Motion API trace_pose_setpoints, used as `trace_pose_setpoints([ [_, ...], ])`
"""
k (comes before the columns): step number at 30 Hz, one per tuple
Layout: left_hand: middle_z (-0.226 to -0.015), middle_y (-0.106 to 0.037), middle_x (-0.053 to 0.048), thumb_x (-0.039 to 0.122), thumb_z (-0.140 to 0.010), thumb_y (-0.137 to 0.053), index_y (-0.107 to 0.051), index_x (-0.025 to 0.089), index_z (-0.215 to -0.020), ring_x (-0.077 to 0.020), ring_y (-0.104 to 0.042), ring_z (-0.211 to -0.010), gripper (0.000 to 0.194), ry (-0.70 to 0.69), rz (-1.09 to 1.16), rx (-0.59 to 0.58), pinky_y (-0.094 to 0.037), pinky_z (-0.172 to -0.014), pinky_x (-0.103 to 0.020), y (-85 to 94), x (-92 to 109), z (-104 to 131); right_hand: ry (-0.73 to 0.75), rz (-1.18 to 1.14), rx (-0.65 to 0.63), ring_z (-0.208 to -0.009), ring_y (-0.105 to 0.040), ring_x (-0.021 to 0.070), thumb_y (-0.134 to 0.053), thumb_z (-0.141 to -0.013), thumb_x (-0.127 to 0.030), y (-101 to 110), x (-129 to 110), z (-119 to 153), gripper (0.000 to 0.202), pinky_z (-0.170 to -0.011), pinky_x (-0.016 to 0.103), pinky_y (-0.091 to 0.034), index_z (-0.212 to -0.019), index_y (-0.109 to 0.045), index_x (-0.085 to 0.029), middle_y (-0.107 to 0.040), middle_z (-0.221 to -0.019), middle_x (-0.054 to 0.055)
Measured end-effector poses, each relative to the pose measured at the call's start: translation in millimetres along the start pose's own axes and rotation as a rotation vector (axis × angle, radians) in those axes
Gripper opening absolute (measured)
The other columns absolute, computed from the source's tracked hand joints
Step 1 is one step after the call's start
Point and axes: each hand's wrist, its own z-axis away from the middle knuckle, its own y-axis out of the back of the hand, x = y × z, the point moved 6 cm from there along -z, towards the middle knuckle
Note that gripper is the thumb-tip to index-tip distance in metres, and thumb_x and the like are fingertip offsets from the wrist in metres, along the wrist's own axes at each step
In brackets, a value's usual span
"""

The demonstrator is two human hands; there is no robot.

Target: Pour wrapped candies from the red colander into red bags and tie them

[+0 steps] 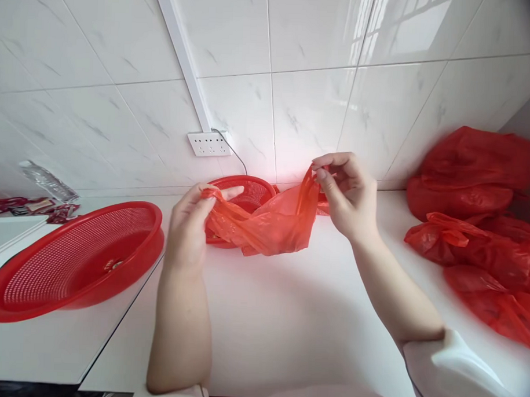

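Observation:
A thin red plastic bag (pixel 277 225) hangs stretched between my two hands above the white table. My left hand (pixel 190 222) pinches one top corner of it between thumb and fingers, with the index finger pointing out to the right. The opposite corner is pinched in the fingertips of my right hand (pixel 347 192), which is held a little higher. The bag sags in the middle and looks light. Behind it stands a small red mesh basket (pixel 252 189), partly covered by the bag and my left hand; its contents are mostly hidden.
A large red mesh basket (pixel 84 261) with a few small bits inside stands on the left. Several filled red bags (pixel 474 171) are heaped at the right. Against the tiled wall are a power strip (pixel 209 144) with a cable and, far left, a clear plastic bottle (pixel 48 180).

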Motion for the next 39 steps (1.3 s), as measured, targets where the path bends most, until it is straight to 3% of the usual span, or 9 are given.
trace_pose_setpoints([
  [5, -0.041, -0.042, 0.001, 0.034, -0.082, -0.047, -0.031, 0.021, -0.045, -0.0161, -0.058, -0.053, 0.042, 0.284, 0.145, -0.116, -0.053, -0.073, -0.035, -6.2, -36, 0, -0.064, 0.003, -0.004, -0.09, -0.064, 0.0156, -0.057, -0.094, -0.029, -7, 20, 10, 0.009, -0.073, 0.029, -0.052, -0.101, -0.062, -0.024, -0.067, -0.097, 0.002],
  [9, -0.056, -0.038, 0.007, 0.032, -0.08, -0.057, -0.062, 0.021, -0.078, -0.0073, -0.035, -0.045, 0.012, 0.322, 0.2, -0.341, -0.045, -0.056, -0.026, -23.4, -37, 13, 0.014, 0.022, -0.143, -0.088, -0.064, 0.0158, -0.053, -0.095, -0.019, -17, 9, 17, 0.011, -0.07, 0.029, -0.051, -0.099, -0.063, -0.023, -0.067, -0.097, 0.003],
  [11, -0.067, -0.044, 0.006, 0.03, -0.077, -0.068, -0.061, 0.024, -0.1, -0.0075, -0.036, -0.051, 0.024, 0.305, 0.075, -0.491, -0.04, -0.051, -0.023, -40.8, -38, 25, 0.146, -0.012, -0.337, -0.089, -0.064, 0.0164, -0.05, -0.095, -0.013, -32, -9, 25, 0.018, -0.075, 0.032, -0.053, -0.101, -0.063, -0.024, -0.068, -0.096, 0.003],
  [14, -0.076, -0.05, 0.001, 0.033, -0.082, -0.069, -0.06, 0.022, -0.091, -0.0122, -0.047, -0.065, 0.017, 0.203, -0.112, -0.609, -0.044, -0.056, -0.025, -63.2, -39, 39, 0.32, -0.081, -0.537, -0.092, -0.064, 0.0181, -0.046, -0.094, -0.007, -48, -29, 39, 0.029, -0.081, 0.035, -0.054, -0.11, -0.061, -0.025, -0.068, -0.1, 0.004],
  [19, -0.073, -0.051, -0.001, 0.046, -0.097, -0.045, -0.06, 0.022, -0.08, -0.0133, -0.05, -0.063, 0.033, 0.256, -0.102, -0.557, -0.045, -0.051, -0.025, -65.5, -42, 41, 0.204, -0.05, -0.537, -0.105, -0.06, 0.0218, -0.041, -0.093, -0.008, -49, -13, 46, 0.035, -0.085, 0.041, -0.054, -0.119, -0.057, -0.024, -0.062, -0.117, 0.01],
  [25, -0.051, -0.031, 0.007, 0.056, -0.093, -0.048, -0.059, 0.021, -0.078, -0.0056, -0.028, -0.035, 0.039, 0.501, -0.059, -0.656, -0.026, -0.032, -0.02, -60.0, -51, 44, 0.094, -0.014, -0.552, -0.079, -0.058, 0.0151, -0.051, -0.081, -0.002, -46, 9, 51, 0.032, -0.075, 0.032, -0.052, -0.106, -0.058, -0.023, -0.063, -0.086, 0.002],
  [31, -0.042, -0.054, 0.005, 0.054, -0.098, -0.038, -0.058, 0.019, -0.117, -0.0119, -0.046, -0.028, 0.045, 0.633, 0.126, -0.761, -0.036, -0.034, -0.022, -64.0, -59, 46, 0.022, -0.017, -0.457, -0.073, -0.057, 0.0126, -0.056, -0.079, -0.003, -33, 20, 47, 0.035, -0.071, 0.03, -0.051, -0.107, -0.053, -0.023, -0.059, -0.08, -0.002],
  [35, -0.055, -0.064, -0.001, 0.049, -0.097, -0.045, -0.064, 0.019, -0.115, -0.0081, -0.045, -0.031, 0.041, 0.607, 0.194, -0.643, -0.033, -0.038, -0.022, -62.7, -69, 34, -0.005, -0.039, -0.361, -0.067, -0.056, 0.0112, -0.059, -0.078, -0.003, -17, 20, 44, 0.031, -0.066, 0.028, -0.051, -0.101, -0.052, -0.023, -0.058, -0.082, -0.002],
  [39, -0.05, -0.058, 0.002, 0.034, -0.086, -0.065, -0.075, 0.02, -0.094, -0.0058, -0.039, -0.038, 0.019, 0.483, 0.132, -0.571, -0.032, -0.043, -0.023, -61.1, -70, 24, -0.01, -0.113, -0.672, -0.06, -0.054, 0.0087, -0.057, -0.077, -0.001, -24, 13, 54, 0.028, -0.056, 0.025, -0.048, -0.095, -0.054, -0.023, -0.06, -0.086, -0.001],
])
